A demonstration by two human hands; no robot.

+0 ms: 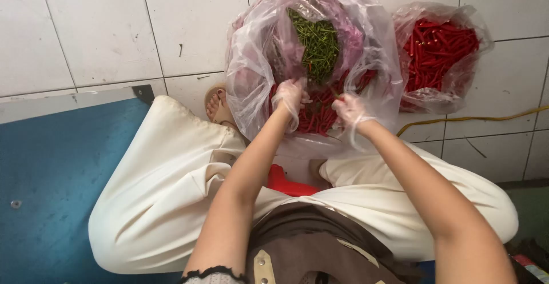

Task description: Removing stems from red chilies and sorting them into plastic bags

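Nearest the camera, the person is sitting with knees spread, wearing loose cream trousers [160, 192] and a brown top [309, 232], and a red stool [289, 184] is showing between the legs. Both bare forearms are reaching away toward a large clear plastic bag [251, 72] that is standing open on the white tiled floor [97, 32] just beyond the knees. The left hand [290, 96], wearing a thin clear glove, is curling closed around a few red chillies [317, 118] at the near side of the bag. The right hand [350, 111], gloved the same way, is pinching shut on a single chilli, its thin green stalk poking out to the left between the two hands. The red chillies are lying in a glossy heap in the near part of the bag, slender and bright, partly blurred by the crinkled plastic. Farther in, a mound of green stalks [317, 46] is piling up against the far wall of the bag. To the left, a sandalled foot [217, 105] is resting on the floor beside the bag, and a blue board [51, 187] is lying at the near left. At the far right, a second smaller clear bag [437, 49] full of red chillies is sitting apart from the first, with a yellow cable [474, 119] trailing just nearer than it.
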